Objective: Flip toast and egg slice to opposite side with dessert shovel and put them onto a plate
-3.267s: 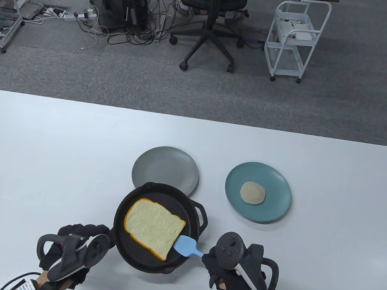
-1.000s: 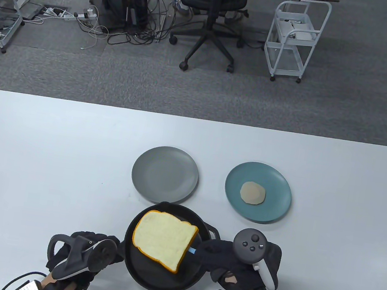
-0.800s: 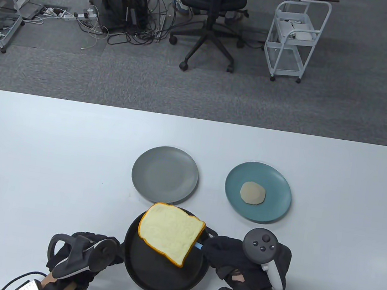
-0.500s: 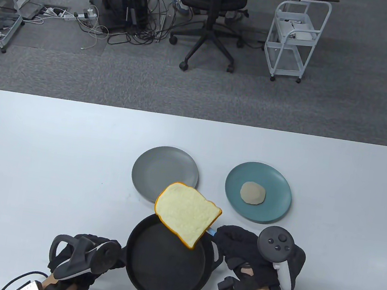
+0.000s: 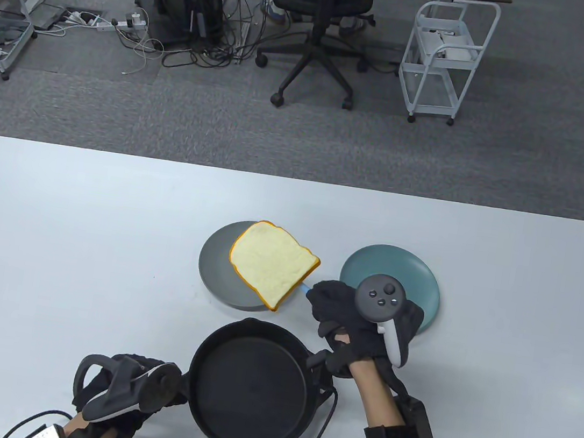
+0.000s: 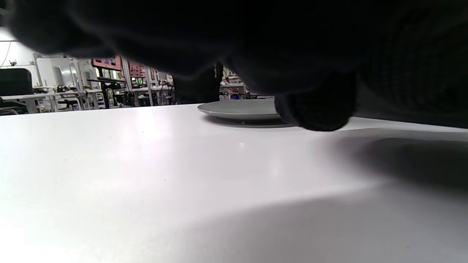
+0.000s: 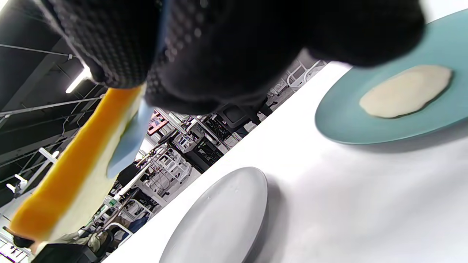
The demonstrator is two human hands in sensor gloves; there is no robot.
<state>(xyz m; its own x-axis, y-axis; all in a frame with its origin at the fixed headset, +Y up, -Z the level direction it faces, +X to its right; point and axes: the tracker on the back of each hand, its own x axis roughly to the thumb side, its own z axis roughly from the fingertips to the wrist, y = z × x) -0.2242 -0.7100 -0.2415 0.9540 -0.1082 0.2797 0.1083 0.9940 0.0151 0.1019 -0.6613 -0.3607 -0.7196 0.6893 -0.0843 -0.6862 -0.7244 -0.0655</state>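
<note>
Now: toast [image 5: 273, 265] riding on blue shovel [image 5: 304, 288], up off the table, hanging over right part of grey plate [image 5: 217, 268]. R hand [image 5: 349, 314] curled round shovel handle; toast lies up-left of that grip, long axis slanting toward plate centre. Plate directly beneath per right wrist view, clear gap between. Egg slice [image 7: 406, 91] on teal plate [image 5: 426, 287], just right of R hand. L hand [image 5: 124, 388] at pan [image 5: 250, 384] handle, fingers hidden, grip cannot be told. Next likely: lower and slide toast off leftward.
</note>
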